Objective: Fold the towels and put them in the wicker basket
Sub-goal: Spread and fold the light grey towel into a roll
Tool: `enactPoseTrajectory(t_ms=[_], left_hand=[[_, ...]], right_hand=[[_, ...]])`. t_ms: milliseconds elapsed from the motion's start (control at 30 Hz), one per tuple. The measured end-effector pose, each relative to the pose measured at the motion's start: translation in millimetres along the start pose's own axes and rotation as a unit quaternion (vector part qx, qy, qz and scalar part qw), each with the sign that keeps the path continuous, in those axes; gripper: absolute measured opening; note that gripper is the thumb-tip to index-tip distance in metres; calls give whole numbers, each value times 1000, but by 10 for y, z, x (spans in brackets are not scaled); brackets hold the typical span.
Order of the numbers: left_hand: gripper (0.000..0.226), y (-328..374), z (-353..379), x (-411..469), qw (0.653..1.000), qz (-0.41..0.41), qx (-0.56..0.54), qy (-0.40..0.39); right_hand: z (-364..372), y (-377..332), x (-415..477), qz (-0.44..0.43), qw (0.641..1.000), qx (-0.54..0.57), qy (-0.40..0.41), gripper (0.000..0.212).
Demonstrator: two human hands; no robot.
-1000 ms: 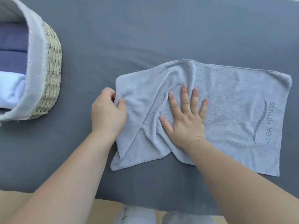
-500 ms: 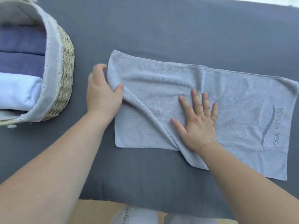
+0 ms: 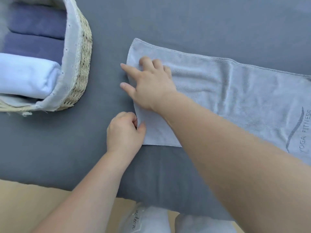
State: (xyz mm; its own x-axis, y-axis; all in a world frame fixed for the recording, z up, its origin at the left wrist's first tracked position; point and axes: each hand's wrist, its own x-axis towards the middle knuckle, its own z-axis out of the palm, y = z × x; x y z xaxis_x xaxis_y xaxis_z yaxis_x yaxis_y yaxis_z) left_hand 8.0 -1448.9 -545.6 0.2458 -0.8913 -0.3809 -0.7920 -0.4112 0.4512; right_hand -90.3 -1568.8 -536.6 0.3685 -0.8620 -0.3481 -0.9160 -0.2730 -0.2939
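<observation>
Towel (image 3: 235, 91) flat on grey cover (image 3: 185, 22). Left hand (image 3: 124, 132) pinches its edge; right hand (image 3: 151, 83) presses just beyond, fingers loosely spread. Wicker basket (image 3: 82, 64) left of the fingertips.

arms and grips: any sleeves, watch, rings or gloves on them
No. The left arm and right arm are bare to the frame's edge: no sleeves, no watch or bands at the wrists. The left grip and right grip are ungloved hands, with no rings on the fingers that show and short, plain nails.
</observation>
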Motion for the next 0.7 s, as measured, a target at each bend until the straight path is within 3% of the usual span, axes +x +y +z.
enactPoseTrajectory(t_ms=[100, 333, 700], left_hand=[[24, -67, -145, -50, 999, -33, -39, 11], [19, -404, -344, -131, 995, -99, -26, 13], [19, -482, -253, -62, 998, -53, 18, -19]], right_hand=[[83, -25, 47, 12, 998, -55, -20, 53], [83, -180, -3, 31, 997, -66, -24, 53], [138, -251, 202, 23, 993, -108, -26, 68]])
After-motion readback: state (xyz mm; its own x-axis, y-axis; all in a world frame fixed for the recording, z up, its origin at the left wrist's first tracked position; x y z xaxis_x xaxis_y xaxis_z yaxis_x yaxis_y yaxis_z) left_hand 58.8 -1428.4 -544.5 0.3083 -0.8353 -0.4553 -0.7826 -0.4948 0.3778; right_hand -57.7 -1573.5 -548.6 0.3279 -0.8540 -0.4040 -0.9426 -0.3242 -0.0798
